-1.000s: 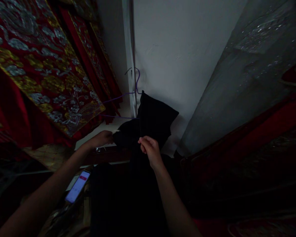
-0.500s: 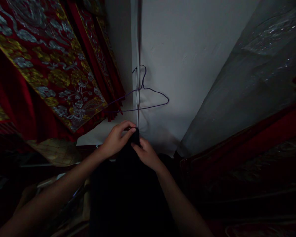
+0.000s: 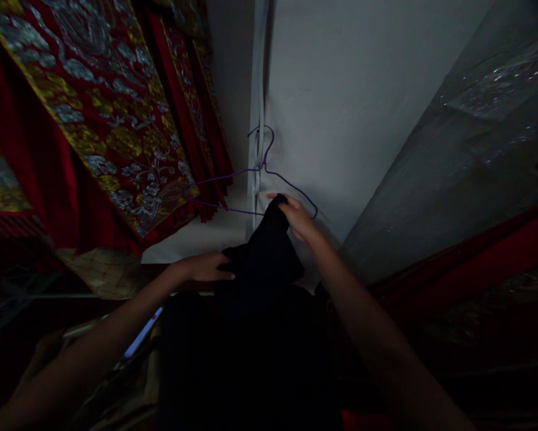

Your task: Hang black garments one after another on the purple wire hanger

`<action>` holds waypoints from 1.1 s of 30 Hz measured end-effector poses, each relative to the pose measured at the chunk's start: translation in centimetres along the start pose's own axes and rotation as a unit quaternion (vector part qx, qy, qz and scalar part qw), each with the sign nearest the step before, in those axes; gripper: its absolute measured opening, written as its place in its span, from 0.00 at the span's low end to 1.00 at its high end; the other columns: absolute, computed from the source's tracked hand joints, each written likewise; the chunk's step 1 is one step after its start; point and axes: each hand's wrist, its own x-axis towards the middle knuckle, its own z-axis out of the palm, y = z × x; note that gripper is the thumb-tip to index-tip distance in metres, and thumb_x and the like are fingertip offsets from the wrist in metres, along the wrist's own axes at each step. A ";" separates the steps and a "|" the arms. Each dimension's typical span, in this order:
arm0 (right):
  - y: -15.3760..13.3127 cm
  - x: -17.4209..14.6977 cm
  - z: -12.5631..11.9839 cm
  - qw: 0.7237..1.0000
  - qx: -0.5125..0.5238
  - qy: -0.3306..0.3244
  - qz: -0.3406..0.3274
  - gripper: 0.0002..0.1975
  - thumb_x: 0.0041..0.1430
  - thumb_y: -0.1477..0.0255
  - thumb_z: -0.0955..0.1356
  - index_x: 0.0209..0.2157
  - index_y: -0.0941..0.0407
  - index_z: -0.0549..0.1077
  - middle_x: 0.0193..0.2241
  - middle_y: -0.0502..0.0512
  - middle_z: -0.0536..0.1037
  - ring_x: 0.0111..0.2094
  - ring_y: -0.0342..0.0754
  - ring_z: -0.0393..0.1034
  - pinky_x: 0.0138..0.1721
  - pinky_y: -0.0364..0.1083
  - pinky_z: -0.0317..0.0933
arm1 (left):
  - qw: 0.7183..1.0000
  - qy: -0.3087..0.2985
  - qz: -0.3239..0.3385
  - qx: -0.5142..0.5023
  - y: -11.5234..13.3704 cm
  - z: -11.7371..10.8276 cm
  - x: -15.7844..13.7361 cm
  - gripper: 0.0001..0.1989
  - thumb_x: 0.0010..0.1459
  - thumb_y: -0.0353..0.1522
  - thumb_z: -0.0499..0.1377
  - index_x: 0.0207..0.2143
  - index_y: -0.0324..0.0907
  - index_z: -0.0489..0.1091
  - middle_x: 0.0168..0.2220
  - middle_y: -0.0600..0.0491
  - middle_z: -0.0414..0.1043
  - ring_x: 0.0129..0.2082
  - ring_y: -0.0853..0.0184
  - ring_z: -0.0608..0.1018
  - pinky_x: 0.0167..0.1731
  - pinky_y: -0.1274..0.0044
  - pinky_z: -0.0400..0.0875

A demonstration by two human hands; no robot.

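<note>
A piece of black cloth (image 3: 273,248) is raised before the thin purple wire hanger (image 3: 293,182), covering part of its lower bar. The right hand (image 3: 298,216) clamps the cloth's upper edge; the left hand (image 3: 208,267) touches its left side, grip unclear. Leftward hangs red cloth with gold-and-silver embroidery (image 3: 120,140).

- The scene is very dim; the pale wall (image 3: 349,108) is the brightest broad surface, its light source out of view.
- Small glints speckle the clear plastic sheet (image 3: 488,114) and the silver embroidery (image 3: 78,69).
- A phone screen (image 3: 143,333) glows bluish at lower left.
- The black cloth (image 3: 273,245) sinks into shadow — folds barely readable, lower edge lost.
- Soft shadow lies beside the purple wire hanger's (image 3: 291,179) hook.
- Corners darken; the forearms look stretched — wide-angle distortion — and fine detail is soft.
</note>
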 end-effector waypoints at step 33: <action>-3.0 -7.3 -3.1 0.964 -0.249 -0.079 -0.045 0.20 0.64 0.57 0.63 0.23 0.55 0.63 0.19 0.48 0.63 0.23 0.44 0.59 0.26 0.44 0.50 | 0.863 0.449 0.122 0.198 4.4 -7.2 -3.4 0.12 0.65 0.30 0.50 0.48 0.40 0.68 0.46 0.47 0.72 0.48 0.60 0.74 0.52 0.67 0.69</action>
